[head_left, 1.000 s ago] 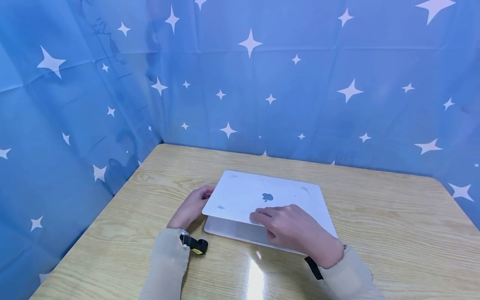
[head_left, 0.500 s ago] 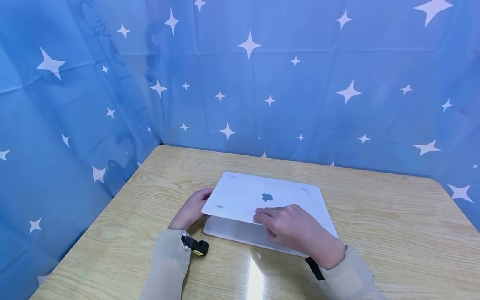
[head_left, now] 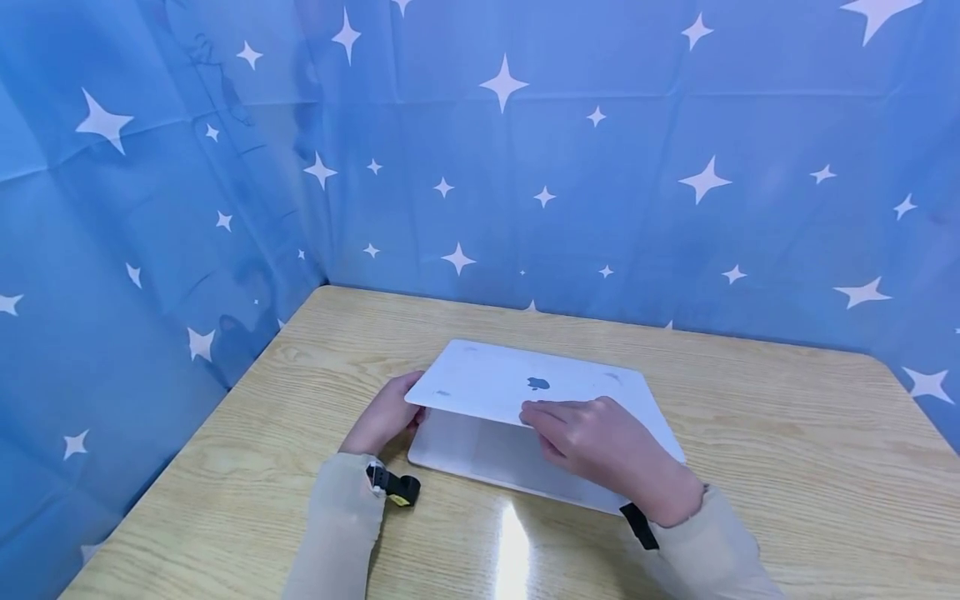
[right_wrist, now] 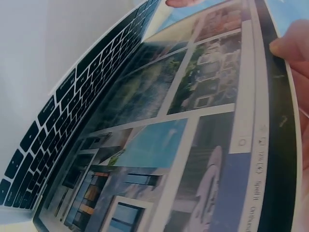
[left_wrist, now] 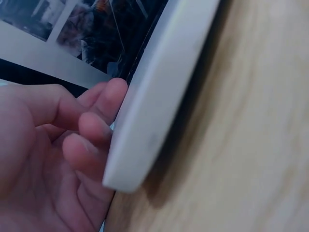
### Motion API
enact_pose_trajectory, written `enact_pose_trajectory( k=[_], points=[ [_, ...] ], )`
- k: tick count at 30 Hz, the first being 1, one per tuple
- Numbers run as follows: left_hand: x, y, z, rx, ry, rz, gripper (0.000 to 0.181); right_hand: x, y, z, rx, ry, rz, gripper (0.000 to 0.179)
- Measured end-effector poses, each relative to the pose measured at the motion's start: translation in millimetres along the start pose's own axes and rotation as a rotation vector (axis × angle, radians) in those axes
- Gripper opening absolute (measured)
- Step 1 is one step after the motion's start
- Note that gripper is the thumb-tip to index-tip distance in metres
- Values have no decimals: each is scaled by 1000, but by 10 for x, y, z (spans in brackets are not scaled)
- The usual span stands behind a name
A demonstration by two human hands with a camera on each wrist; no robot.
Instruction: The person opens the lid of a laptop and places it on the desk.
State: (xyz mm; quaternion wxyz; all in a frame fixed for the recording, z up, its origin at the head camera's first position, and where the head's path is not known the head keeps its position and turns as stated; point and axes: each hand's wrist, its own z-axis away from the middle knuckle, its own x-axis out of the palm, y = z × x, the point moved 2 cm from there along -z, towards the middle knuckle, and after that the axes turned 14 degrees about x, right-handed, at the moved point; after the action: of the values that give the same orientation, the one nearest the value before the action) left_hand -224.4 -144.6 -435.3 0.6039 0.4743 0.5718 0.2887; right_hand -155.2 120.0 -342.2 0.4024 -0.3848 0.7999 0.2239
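Laptop [head_left: 502, 400] part-opened; lid [head_left: 472, 375] pinched by right hand [head_left: 600, 437] at near edge; left side touched by left hand [head_left: 386, 412], fingers [left_wrist: 83, 151] loosely bent.

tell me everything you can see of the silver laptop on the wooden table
The thin silver laptop, metal by its look, lies partly open on a pale wood-grain table, hinge on the far side. Its lid has a dark apple logo and greyish smudges. Inside are a black-keyed keyboard and a lit screen showing picture tiles. The bare right hand pinches the lid's front edge; fingers of the bare left hand seem to touch the base.
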Motion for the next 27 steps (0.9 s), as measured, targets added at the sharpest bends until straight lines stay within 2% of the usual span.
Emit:
enact_pose_trajectory(
  k=[3,8,13,17,22,27],
  points=[
    [6,-3,-11,-8,-8,-36,23,-14,14,-1,7,-2,9,29],
    [18,0,-41,17,-30,-95,26,-42,34,-9,25,-1,34,30],
    [14,9,-43,30,-43,-133,30,-67,37,-39,29,35,44,28],
    [6,11,-31,10,-31,-105,28,-96,30,-79,45,88,60,23],
    [11,16,-23,19,-24,-51,26,-120,46,-114,89,132,68,21],
    [15,21,-36,45,-21,-33,26,-128,78,-107,153,94,68,28]
  ],
)
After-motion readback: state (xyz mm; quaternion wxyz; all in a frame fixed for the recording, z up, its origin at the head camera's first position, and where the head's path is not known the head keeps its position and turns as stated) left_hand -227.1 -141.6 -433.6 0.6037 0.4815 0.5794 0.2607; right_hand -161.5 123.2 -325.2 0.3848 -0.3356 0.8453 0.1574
